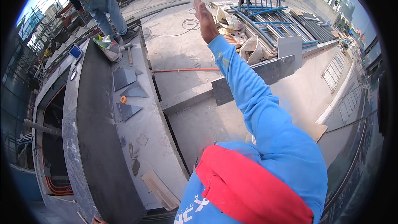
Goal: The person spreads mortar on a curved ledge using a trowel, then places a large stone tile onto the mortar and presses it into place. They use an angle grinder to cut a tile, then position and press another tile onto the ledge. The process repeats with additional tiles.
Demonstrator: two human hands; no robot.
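Observation:
My right arm, in a blue sleeve, stretches far forward over the work area. My right hand (204, 20) is raised, its fingers straight, with nothing in it. Only a few fingertips of my left hand (98, 220) show at the lower edge, by the near end of a long dark slab (103, 132); what they hold or press is cut off. Along the ledge right of this slab lie cut dark tile pieces (123, 78), a small orange tool (123, 99) and a mallet (129, 54). A red cloth (253, 186) hangs over my chest.
Another dark slab (224, 92) leans on a low concrete curb, partly behind my arm. Beyond are sacks (251, 49), blue scaffold frames (265, 25) and cables (190, 25). A co-worker in jeans (105, 10) stands far left. A wood offcut (161, 190) lies on the near ledge.

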